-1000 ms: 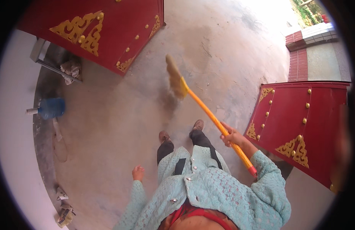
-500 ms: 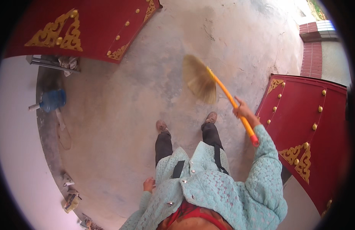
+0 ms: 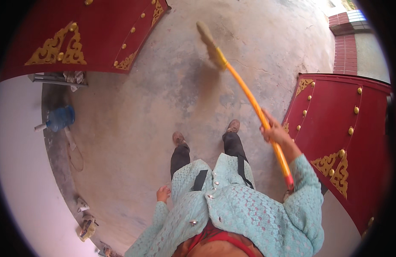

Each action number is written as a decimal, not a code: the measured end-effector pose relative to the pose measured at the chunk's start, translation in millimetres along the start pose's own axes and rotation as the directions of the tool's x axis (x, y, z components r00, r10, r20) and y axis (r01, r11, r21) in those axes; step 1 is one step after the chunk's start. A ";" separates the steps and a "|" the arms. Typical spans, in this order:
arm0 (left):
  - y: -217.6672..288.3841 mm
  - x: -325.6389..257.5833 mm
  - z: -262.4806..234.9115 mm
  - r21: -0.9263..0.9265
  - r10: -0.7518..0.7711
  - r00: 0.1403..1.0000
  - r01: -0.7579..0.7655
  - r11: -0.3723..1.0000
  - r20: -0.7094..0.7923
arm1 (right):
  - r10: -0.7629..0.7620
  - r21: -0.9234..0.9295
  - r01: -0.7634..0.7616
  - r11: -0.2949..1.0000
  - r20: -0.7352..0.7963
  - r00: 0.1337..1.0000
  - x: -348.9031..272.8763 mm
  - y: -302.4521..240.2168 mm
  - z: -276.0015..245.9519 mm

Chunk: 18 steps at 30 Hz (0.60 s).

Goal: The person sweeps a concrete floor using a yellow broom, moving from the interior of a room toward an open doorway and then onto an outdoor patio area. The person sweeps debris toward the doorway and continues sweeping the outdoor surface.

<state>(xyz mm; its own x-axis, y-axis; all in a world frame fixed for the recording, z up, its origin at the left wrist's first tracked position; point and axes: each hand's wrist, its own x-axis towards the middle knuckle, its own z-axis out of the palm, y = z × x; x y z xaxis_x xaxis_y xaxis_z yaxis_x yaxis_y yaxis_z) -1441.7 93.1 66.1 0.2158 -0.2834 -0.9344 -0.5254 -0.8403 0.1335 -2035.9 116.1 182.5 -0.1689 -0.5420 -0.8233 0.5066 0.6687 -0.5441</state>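
Note:
My right hand (image 3: 276, 132) is wrapped round the orange handle of a broom (image 3: 249, 92), about two thirds of the way down toward its red end. The broom slants away from me up and to the left. Its straw head looks narrow and edge-on, apparently lifted off the concrete floor (image 3: 133, 141), with a dark shadow below it. My left hand (image 3: 163, 194) hangs beside my left hip, away from the broom. Its fingers are loosely curled and I see nothing in them.
A red door leaf with gold ornaments (image 3: 99, 38) stands at the far left, another red door leaf (image 3: 330, 111) at the right. Along the left wall lie a blue water bottle (image 3: 61, 118), a metal rack (image 3: 56, 80) and a yellowish bag (image 3: 88, 229).
The broom head has swung up and away from me, turning from a spread fan to a narrow edge. My right hand has come slightly nearer; the left stays by my hip.

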 end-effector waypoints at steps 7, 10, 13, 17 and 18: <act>3.9 -10.2 10.9 0.177 0.128 0.989 -0.139 0.974 0.072 | 0.279 0.269 -0.372 0.888 0.327 0.903 -37.1 103.2 43.6; -1.6 -12.1 7.7 0.131 0.127 0.990 -0.134 0.982 0.065 | 0.317 0.056 -0.350 0.935 0.311 0.896 10.9 137.4 40.6; -4.2 -20.8 4.3 0.086 0.117 0.991 -0.121 0.989 0.058 | 0.274 0.005 -0.278 0.960 0.152 0.950 65.9 128.6 26.0; -11.4 -31.1 -0.5 0.080 0.051 0.998 -0.054 0.995 0.039 | 0.055 -0.224 -0.069 0.972 -0.066 0.996 141.6 91.8 -12.0; -14.3 -29.7 -1.0 0.057 0.043 0.999 -0.045 0.997 0.030 | 0.018 -0.263 -0.042 0.964 -0.093 0.995 146.4 67.6 -11.6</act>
<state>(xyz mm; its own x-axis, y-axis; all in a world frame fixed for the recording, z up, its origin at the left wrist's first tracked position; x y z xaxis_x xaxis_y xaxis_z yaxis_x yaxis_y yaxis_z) -1439.8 113.1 92.3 0.1678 -0.3054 -0.9373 -0.5802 -0.7993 0.1565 -2036.3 87.8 23.3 -0.2378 -0.4803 -0.8443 0.2731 0.8011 -0.5326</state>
